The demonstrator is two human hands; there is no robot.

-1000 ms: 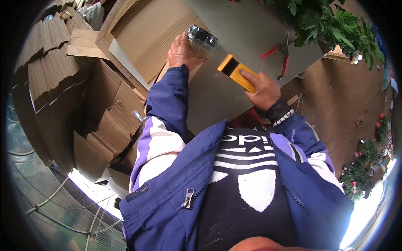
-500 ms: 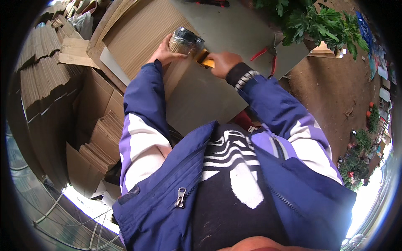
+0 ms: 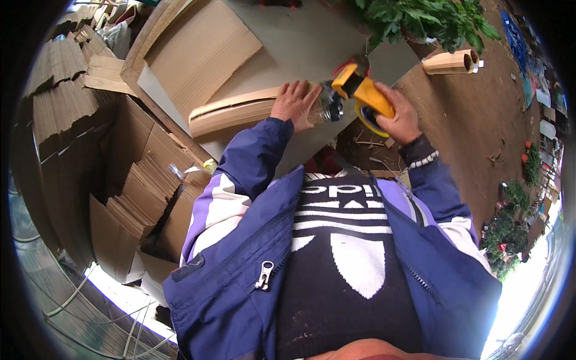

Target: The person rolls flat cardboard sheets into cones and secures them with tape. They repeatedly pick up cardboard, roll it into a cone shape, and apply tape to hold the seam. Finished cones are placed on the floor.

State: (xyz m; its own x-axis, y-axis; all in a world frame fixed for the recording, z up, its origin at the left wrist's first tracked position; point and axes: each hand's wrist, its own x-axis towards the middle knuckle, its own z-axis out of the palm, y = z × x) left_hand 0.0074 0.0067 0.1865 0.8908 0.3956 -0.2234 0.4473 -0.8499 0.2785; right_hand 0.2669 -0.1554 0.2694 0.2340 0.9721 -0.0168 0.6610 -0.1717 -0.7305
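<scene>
A long, narrow cardboard wrap (image 3: 237,114) lies across the grey tabletop. At its right end a dark, rounded end (image 3: 332,103) pokes out, covered in shiny clear film or tape. My left hand (image 3: 294,105) is laid over the wrap near that end, holding it with the fingers bent over its top. Gripped in my right hand (image 3: 401,114) is a yellow tape dispenser (image 3: 375,99) with a black part at its head. The dispenser's head is close to the film-covered end; whether they touch I cannot tell. Something red, mostly hidden, shows behind the dispenser.
Flat cardboard sheets (image 3: 207,51) rest on the tabletop (image 3: 294,45) at the far left. Left of the table stand stacked cardboard (image 3: 66,111) and an open box (image 3: 117,234) with folded pieces. Leafy green plants (image 3: 420,21) overhang the far right, beside another cardboard tube (image 3: 450,63).
The cardboard wrap has swung round, its covered end now pointing right. My left hand has shifted right along with it. My right hand has moved right with the tape dispenser.
</scene>
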